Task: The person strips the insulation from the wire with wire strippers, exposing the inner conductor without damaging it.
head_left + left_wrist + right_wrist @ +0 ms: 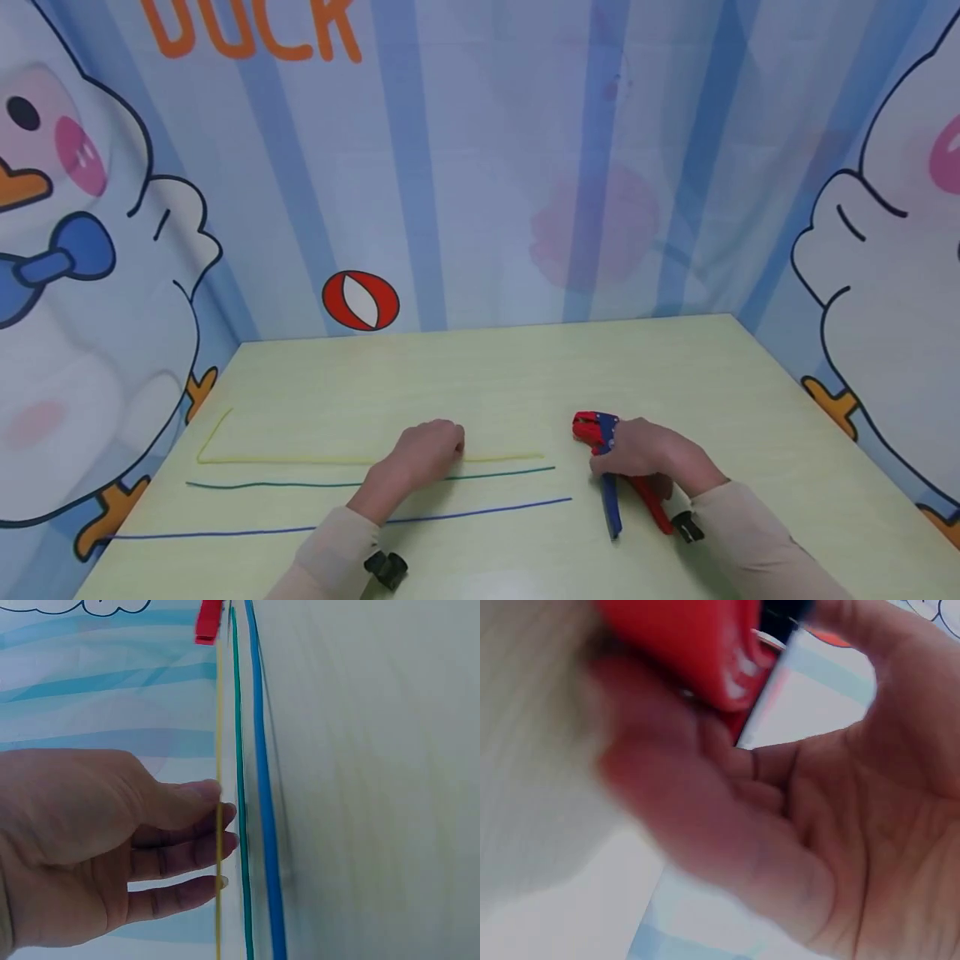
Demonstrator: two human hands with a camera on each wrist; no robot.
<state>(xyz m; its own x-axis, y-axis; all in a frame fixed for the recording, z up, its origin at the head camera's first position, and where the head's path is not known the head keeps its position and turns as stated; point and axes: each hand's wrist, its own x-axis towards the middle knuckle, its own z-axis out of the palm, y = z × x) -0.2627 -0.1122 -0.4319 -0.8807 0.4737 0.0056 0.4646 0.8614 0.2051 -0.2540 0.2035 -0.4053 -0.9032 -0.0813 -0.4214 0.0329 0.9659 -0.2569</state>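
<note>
Three wires lie roughly side by side across the table, one yellow (300, 460), one green (277, 484) and one blue (225, 533). My left hand (423, 454) is at the yellow wire, pinching it between thumb and fingertips; in the left wrist view the wire (219, 847) runs across the fingers. Beyond the hand, the yellow wire's right end stays on the tabletop. On the right, my right hand (645, 454) grips red and blue wire strippers (596, 427) round the handles, with the head pointing away. The right wrist view shows curled fingers (705, 817) against the red handle (690, 645).
The pale wooden table (480, 375) ends at a printed cloth backdrop (487, 167) behind, with duck-patterned cloth on both sides. At its left end the yellow wire bends backward. The blue wire's left end reaches the table's left edge. A small black device sits at each wrist.
</note>
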